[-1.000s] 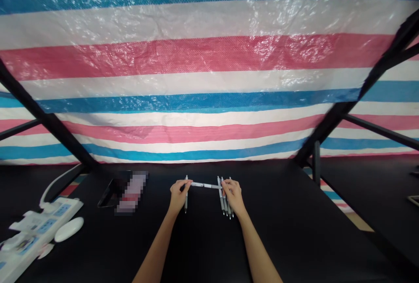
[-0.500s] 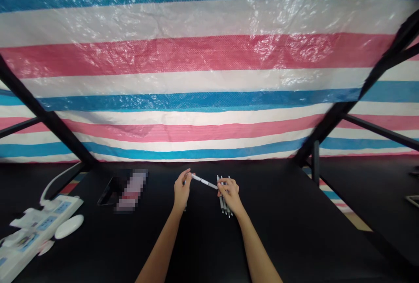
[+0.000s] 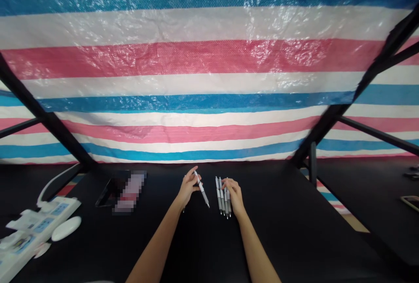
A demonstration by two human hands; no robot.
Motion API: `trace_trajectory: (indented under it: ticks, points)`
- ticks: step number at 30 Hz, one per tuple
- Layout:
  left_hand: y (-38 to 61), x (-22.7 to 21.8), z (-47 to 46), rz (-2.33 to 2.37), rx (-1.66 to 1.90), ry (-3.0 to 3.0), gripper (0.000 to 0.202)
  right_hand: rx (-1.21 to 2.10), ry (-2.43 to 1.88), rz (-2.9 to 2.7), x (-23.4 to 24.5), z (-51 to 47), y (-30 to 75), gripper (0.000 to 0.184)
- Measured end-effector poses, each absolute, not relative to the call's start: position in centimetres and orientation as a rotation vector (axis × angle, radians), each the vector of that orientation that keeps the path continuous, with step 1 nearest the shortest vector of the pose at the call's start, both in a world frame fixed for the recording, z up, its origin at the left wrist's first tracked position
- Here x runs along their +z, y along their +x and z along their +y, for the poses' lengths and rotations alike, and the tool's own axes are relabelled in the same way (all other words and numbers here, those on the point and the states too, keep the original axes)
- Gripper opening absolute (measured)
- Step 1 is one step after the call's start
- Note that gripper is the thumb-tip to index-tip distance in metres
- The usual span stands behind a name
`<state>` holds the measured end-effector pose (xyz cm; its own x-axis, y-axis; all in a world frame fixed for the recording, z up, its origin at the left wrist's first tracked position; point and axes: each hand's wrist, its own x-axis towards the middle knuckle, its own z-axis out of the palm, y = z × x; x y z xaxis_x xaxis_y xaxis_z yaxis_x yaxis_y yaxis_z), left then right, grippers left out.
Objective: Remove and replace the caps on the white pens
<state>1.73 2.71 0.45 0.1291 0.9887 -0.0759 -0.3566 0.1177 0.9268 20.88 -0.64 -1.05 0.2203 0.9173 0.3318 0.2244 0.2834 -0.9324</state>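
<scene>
My left hand (image 3: 187,188) pinches a white pen (image 3: 202,190) near its upper end; the pen slants down to the right, its tip just above the black table (image 3: 294,230). Part of another pen shows under that hand, mostly hidden. My right hand (image 3: 233,192) rests with its fingers lying on a row of several white pens (image 3: 221,196) that lie side by side on the table. The two hands are a short way apart.
A dark tablet (image 3: 113,191) with a blurred patch lies to the left. A white power strip (image 3: 31,230) and a white mouse (image 3: 66,229) sit at the far left. A striped tarp (image 3: 209,78) hangs behind; black frame bars (image 3: 327,126) cross both sides.
My right hand let go of the pen that both hands held and settled on the row of pens. My left hand kept the pen and swung it from level to steeply slanted.
</scene>
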Motion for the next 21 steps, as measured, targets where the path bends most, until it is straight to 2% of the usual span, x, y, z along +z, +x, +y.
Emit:
trace_trajectory:
  ticks: [6,21]
  points:
    - [1.6,0.6,3.3,0.853,1.148,0.923,0.045,0.706,-1.214,-1.245,-1.3,-0.6,20.8,0.048]
    - [2.3,-0.5,3.0,0.871,1.03,1.024,0.045,0.705,-1.23,-1.172,-2.0,-0.2,20.9,0.046]
